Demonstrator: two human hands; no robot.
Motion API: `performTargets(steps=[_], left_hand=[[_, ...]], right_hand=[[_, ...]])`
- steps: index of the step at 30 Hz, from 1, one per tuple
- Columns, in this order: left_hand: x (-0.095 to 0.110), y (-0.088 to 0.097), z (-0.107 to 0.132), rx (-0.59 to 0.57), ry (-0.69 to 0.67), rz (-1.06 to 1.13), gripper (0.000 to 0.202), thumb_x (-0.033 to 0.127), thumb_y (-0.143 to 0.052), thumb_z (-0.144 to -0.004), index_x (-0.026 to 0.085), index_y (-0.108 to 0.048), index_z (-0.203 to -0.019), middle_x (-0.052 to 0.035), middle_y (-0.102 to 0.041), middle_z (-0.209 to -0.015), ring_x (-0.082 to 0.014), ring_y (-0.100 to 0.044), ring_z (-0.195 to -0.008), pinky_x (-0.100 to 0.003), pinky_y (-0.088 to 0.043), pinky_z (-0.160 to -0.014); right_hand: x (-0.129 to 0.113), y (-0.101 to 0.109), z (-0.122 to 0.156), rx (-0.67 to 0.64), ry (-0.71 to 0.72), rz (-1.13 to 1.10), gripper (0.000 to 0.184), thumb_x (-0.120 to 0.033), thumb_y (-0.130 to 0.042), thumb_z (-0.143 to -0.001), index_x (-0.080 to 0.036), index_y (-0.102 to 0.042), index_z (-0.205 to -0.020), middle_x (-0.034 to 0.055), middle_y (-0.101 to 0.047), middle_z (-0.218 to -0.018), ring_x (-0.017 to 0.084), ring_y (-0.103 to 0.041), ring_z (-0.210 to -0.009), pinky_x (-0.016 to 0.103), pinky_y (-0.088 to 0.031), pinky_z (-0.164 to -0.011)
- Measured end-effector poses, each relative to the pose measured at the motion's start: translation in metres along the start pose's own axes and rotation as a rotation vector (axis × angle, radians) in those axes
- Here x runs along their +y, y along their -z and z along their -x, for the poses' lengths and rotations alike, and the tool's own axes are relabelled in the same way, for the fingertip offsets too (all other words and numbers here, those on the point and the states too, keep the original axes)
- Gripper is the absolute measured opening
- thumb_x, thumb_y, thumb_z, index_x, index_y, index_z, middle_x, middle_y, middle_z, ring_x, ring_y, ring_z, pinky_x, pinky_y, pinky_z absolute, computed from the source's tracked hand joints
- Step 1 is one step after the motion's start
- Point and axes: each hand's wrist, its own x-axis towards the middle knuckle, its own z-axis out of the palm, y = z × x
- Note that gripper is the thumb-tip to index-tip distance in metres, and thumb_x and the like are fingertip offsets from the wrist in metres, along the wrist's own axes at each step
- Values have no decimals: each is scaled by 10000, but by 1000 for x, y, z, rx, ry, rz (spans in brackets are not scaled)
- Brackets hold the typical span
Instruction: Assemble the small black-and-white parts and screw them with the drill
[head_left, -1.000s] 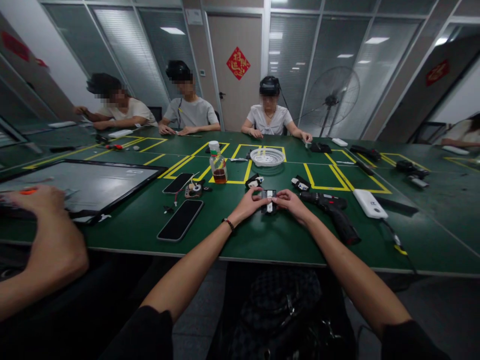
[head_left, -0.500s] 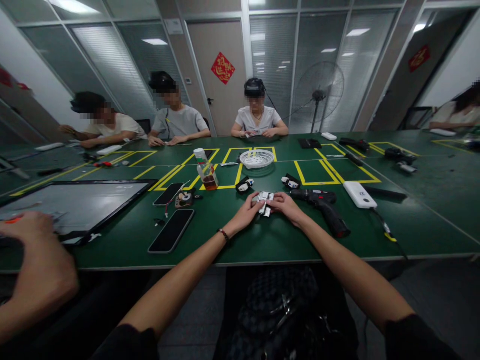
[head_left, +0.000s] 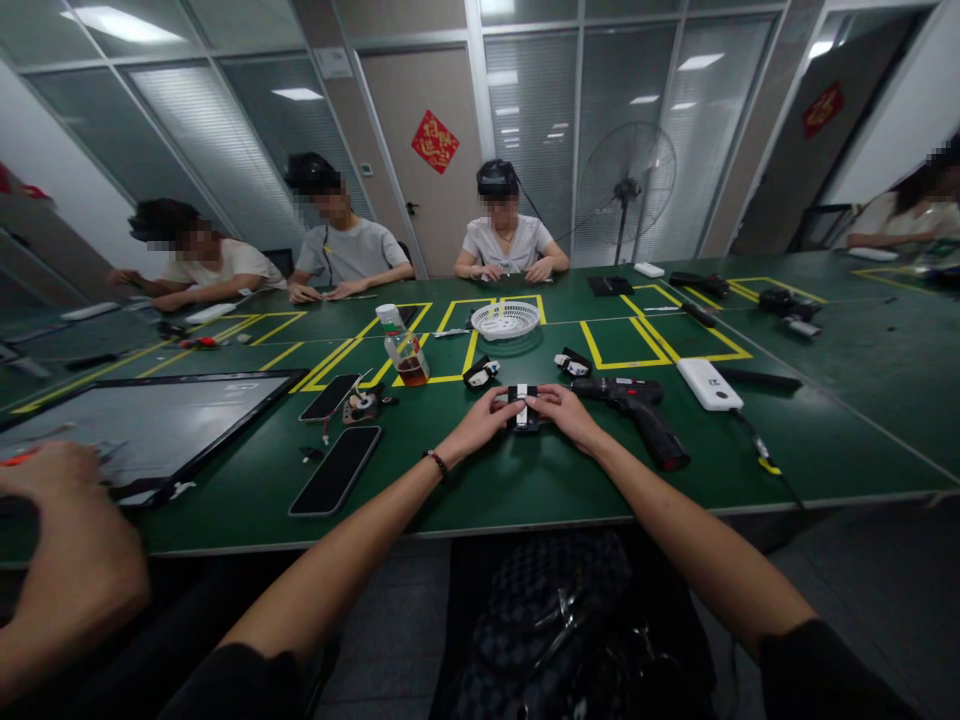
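Observation:
Between both hands, close to the near table edge, is a small flat black block with a white strip (head_left: 523, 392) down its middle. My left hand (head_left: 480, 420) pinches its left side and my right hand (head_left: 567, 412) its right, both thumbs on the face turned toward me. The fingers behind it are hidden. Just beyond the hands lie two small black-and-white pieces, one to the left (head_left: 481, 373) and one to the right (head_left: 571, 362). A black power drill (head_left: 637, 405) rests beside my right hand, its nose near the fingers.
Left of my hands are a phone (head_left: 335, 472), a second phone (head_left: 328, 398), a small wired part (head_left: 361, 405) and a bottle (head_left: 409, 358). A white basket (head_left: 506, 318) stands ahead. A white power bank (head_left: 709, 384) lies right. A neighbour's hand (head_left: 64, 475) is over a large panel (head_left: 195, 425).
The held block showed a mostly white or silver face before; now a black face with a white strip is toward me. Both hands stay on it. The view has shifted slightly.

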Motion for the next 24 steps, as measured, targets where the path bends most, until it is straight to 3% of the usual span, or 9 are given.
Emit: performTargets(steps=[5, 9, 12, 14, 16, 20, 24], left_hand=[[-2, 2, -6, 42, -30, -19, 575, 505, -656, -807, 190, -531, -1272, -68, -657, -957, -166, -619, -793, -253, -471, -637], [2, 7, -24, 40, -12, 81, 536, 478, -651, -815, 179, -543, -1246, -100, -664, -1050, -185, -649, -852, -271, -514, -679], [11, 16, -53, 23, 4, 20, 526, 478, -648, -806, 171, -556, -1225, -125, -650, -1126, -197, -660, -883, -289, -534, -703], [20, 24, -79, 46, 20, -170, 599, 515, -663, -772, 168, -551, -1247, -124, -668, -1072, -201, -659, -845, -302, -527, -706], [29, 30, -106, 4, 5, -415, 682, 554, -698, -710, 172, -564, -1259, -120, -675, -1049, -220, -653, -840, -320, -514, -725], [44, 32, -150, -88, -27, -775, 738, 593, -716, -634, 197, -604, -1247, -117, -668, -1109, -273, -632, -949, -338, -489, -798], [40, 23, -167, -200, -11, -955, 761, 548, -730, -605, 221, -588, -1277, -102, -631, -1237, -290, -596, -1076, -329, -460, -886]], right_hand=[[0, -3, -2, -33, 14, -18, 479, -395, -777, -745, -156, -606, -1124, 82, -700, -994, 177, -672, -870, 334, -556, -825], [-12, 3, 3, -58, 32, 88, 528, -438, -704, -809, -160, -555, -1232, 126, -657, -1150, 206, -661, -955, 376, -544, -861], [-32, 22, 26, 7, 192, 452, 545, -434, -687, -820, -190, -522, -1279, 120, -629, -1185, 229, -634, -986, 418, -516, -895], [-47, 41, 49, 111, 369, 789, 493, -422, -616, -872, -208, -508, -1302, 123, -591, -1238, 262, -574, -1092, 452, -457, -970], [-58, 63, 72, 235, 452, 1136, 484, -416, -555, -904, -180, -495, -1322, 161, -543, -1292, 320, -491, -1195, 508, -365, -1043], [-59, 104, 102, 375, 287, 1555, 626, -491, -537, -882, -106, -445, -1366, 231, -465, -1348, 400, -448, -1215, 536, -368, -1001], [-50, 134, 104, 261, 31, 1581, 610, -485, -491, -894, -86, -450, -1353, 217, -541, -1230, 341, -567, -1078, 444, -442, -919]])
